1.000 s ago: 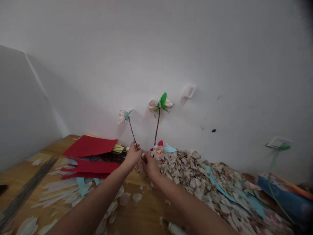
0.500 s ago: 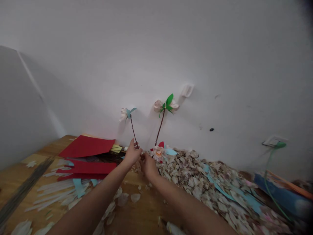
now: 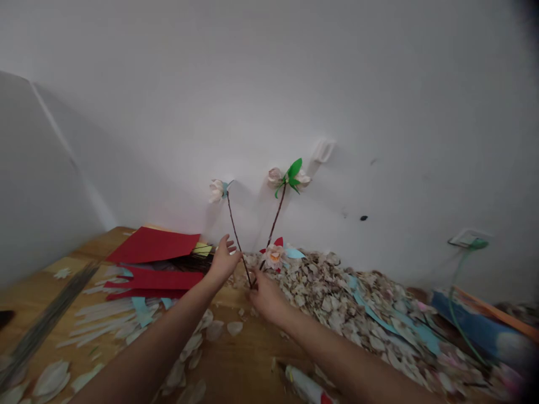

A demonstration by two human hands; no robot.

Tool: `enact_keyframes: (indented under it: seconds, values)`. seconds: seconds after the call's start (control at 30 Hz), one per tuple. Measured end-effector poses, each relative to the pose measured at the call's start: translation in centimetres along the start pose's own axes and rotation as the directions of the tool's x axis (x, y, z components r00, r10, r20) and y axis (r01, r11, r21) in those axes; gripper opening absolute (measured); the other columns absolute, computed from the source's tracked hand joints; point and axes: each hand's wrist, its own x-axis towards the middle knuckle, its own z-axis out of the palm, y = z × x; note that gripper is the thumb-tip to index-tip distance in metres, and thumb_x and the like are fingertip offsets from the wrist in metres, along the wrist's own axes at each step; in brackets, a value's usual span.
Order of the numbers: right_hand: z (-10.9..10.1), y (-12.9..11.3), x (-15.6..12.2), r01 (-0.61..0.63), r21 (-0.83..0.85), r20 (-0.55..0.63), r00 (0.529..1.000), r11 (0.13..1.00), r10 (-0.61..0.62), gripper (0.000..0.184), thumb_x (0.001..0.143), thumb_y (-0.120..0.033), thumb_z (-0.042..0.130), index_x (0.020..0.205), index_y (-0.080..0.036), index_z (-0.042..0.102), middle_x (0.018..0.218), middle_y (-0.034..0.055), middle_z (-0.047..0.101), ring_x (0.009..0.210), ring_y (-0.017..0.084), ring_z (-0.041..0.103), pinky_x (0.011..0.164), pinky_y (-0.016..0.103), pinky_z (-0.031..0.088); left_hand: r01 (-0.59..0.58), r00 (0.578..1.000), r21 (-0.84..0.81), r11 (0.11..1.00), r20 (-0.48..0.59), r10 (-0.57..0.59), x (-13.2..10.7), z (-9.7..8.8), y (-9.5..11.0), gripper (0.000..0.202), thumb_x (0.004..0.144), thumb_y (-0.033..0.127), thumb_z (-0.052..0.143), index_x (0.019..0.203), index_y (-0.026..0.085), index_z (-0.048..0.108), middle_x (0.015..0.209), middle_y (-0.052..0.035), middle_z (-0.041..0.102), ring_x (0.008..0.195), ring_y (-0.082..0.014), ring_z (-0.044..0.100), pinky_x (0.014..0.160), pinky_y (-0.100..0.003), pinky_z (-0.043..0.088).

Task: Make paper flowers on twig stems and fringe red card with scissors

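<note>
On the wooden table [image 3: 248, 359], red paper [image 3: 151, 245] lies back left against the white wall [image 3: 379, 112]. The left hand [image 3: 225, 262] is spread beside two paper flowers [image 3: 218, 191], their stems pinched by the right hand [image 3: 265, 294], before a heap of petals [image 3: 337, 303] at back right.

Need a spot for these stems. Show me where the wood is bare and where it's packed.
Bare wood shows below your right hand, between the loose petals and the petal heap, above a white tube. A smaller patch lies far left by the pale panel. The heap and the red card area are crowded.
</note>
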Motion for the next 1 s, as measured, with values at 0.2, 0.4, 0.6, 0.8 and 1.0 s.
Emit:
enact_keyframes:
  seconds: [0.2,0.4,0.6,0.8,1.0]
  values:
    - [-6.5,0.8,-6.2,0.003,-0.072,0.003,1.0,0.997,-0.003,0.006,0.081,-0.018,0.058,0.075,-0.018,0.058,0.074,0.0008,0.062,0.07,0.017,0.058,0.066,0.031,0.044,-0.058,0.998,0.018,0.998,-0.038,0.059,-2.0,-2.1,1.5,0.032,0.087,0.027,0.057,0.118,0.017,0.054,0.12,-0.0089,0.058,0.099,-0.0237,0.06,0.081,-0.045,0.052]
    - [-12.9,0.8,-13.9,-0.037,-0.114,-0.173,0.985,0.993,0.017,0.037,0.086,-0.049,0.033,0.059,-0.026,0.041,0.052,-0.0003,0.05,0.049,0.018,0.049,0.049,0.029,0.033,-0.13,0.992,0.079,0.988,0.013,0.129,-6.5,-6.0,3.7,0.03,0.082,0.021,0.059,0.11,0.013,0.054,0.108,-0.0096,0.062,0.097,-0.0217,0.062,0.077,-0.036,0.054]
    - [-10.8,0.9,-20.5,-0.109,0.007,-0.222,0.969,0.994,0.108,0.051,0.09,-0.057,0.032,0.053,-0.024,0.043,0.044,-0.0036,0.046,0.043,0.014,0.047,0.044,0.023,0.036,-0.208,0.978,0.325,0.922,0.098,0.186,-10.5,-11.2,2.9,0.038,0.068,0.039,0.063,0.098,0.016,0.059,0.098,-0.0085,0.066,0.098,-0.0267,0.062,0.083,-0.042,0.051]
    - [-2.9,-0.8,-21.7,-0.018,0.05,-0.102,0.994,0.999,0.023,0.046,0.091,-0.051,0.031,0.056,-0.022,0.041,0.05,-0.0043,0.044,0.048,0.013,0.045,0.047,0.023,0.032,-0.3,0.951,0.612,0.731,0.247,0.183,-13.6,-14.7,-0.5,0.027,0.067,0.028,0.059,0.091,0.018,0.064,0.096,-0.01,0.067,0.096,-0.0312,0.061,0.088,-0.051,0.046]
    - [1.9,-3.0,-19.4,-0.01,0.025,0.026,1.0,1.0,0.01,0.016,0.085,-0.025,0.051,0.071,-0.02,0.057,0.063,-0.0021,0.062,0.059,0.013,0.057,0.054,0.021,0.036,-0.526,0.847,0.654,0.543,0.462,0.264,-17.4,-15.2,-2.5,0.033,0.067,0.007,0.051,0.096,0.016,0.063,0.11,-0.0134,0.062,0.112,-0.0302,0.051,0.099,-0.051,0.038]
